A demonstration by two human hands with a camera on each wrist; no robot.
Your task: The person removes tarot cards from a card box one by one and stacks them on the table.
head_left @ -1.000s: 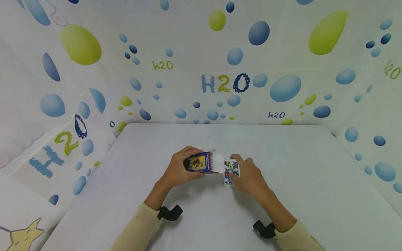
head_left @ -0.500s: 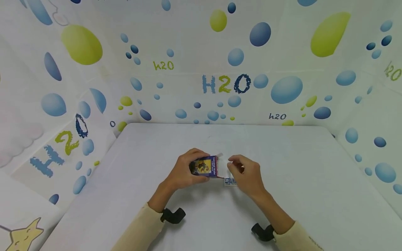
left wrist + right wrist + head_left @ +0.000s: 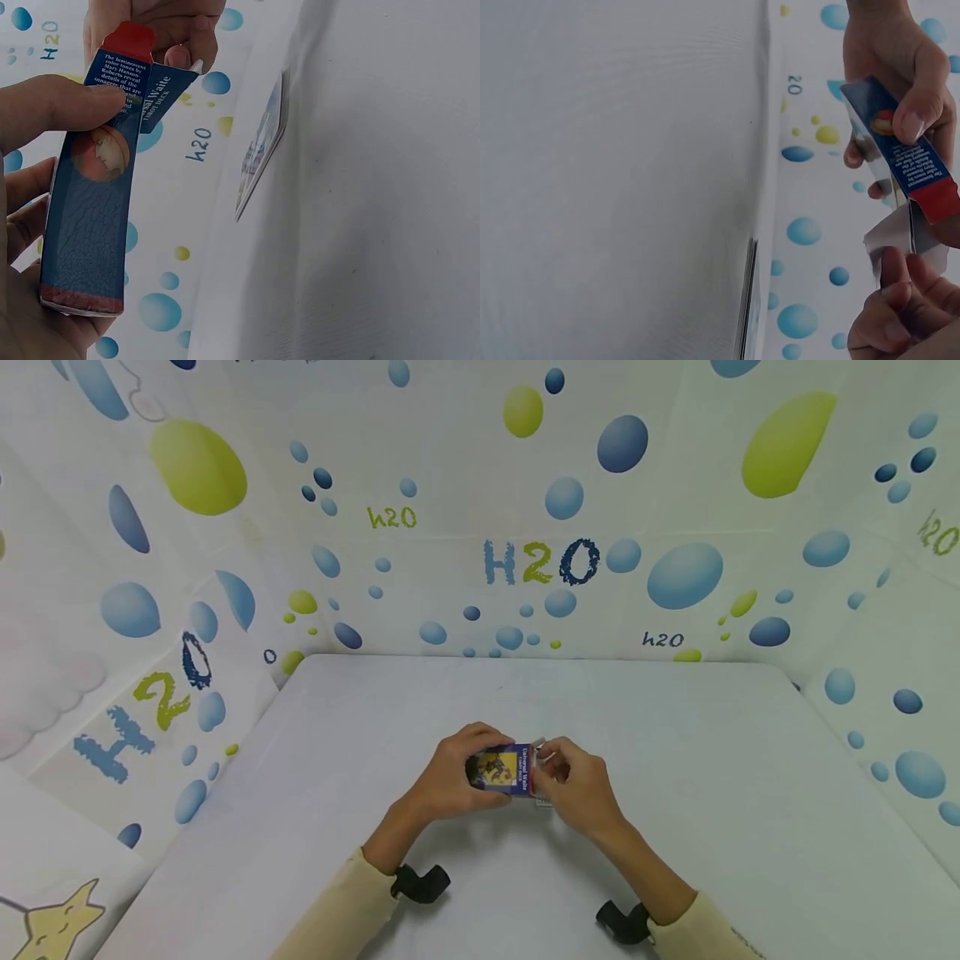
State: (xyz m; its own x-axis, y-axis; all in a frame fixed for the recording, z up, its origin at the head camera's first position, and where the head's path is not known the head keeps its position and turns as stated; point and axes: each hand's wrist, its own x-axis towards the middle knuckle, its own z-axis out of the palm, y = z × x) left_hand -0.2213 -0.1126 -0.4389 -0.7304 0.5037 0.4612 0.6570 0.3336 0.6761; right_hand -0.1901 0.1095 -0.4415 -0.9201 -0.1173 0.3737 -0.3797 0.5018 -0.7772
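My left hand (image 3: 461, 772) grips a small blue and red tarot card box (image 3: 498, 770) by its long sides, above the table. Its thumb lies along the narrow printed panel in the left wrist view. At the box's right end, the fingers of my right hand (image 3: 577, 785) are curled and pinch the top flap (image 3: 892, 231), whose pale inner face shows in the right wrist view. A red side flap (image 3: 129, 39) stands out beside it. Below, a thin stack of cards (image 3: 262, 142) lies on the table, mostly hidden by my right hand in the head view.
A white cloth covers the table (image 3: 360, 710). Behind it hangs a white backdrop (image 3: 450, 460) with blue and green drops and H2O lettering. A black wrist camera (image 3: 422, 883) sits on the left wrist, another black wrist camera (image 3: 624, 922) on the right.
My left hand has brought the box to the right and slightly nearer. The right hand has left the cards on the table and come up to the box's flap, now folded toward the opening.
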